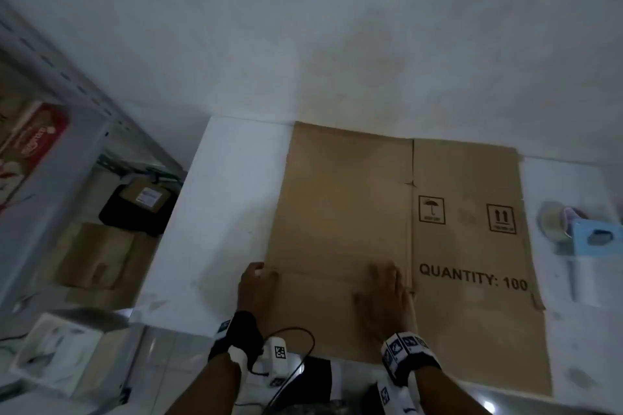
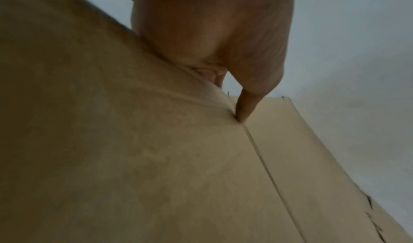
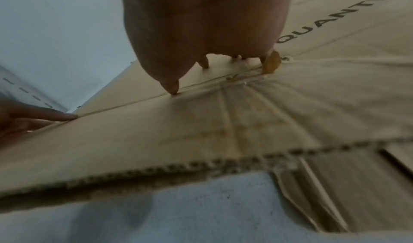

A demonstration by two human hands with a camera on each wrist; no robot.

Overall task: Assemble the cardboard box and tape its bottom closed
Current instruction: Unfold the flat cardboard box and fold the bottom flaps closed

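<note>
A: Where is the cardboard box point(image 1: 397, 239) being kept?

B: It is being laid flat, unassembled, on the white table point(image 1: 232, 199), far edge against the wall; "QUANTITY: 100" is being shown on its right panel.

A: The hands?

B: The box's left edge is being gripped by the left hand point(image 1: 257, 286), fingers curled around it near a fold line. The right hand point(image 1: 384, 293) is being pressed flat on the near middle, fingers spread.

A: Anything else?

B: A tape dispenser point(image 1: 573, 232) is being left right of the box, apart from it.
</note>
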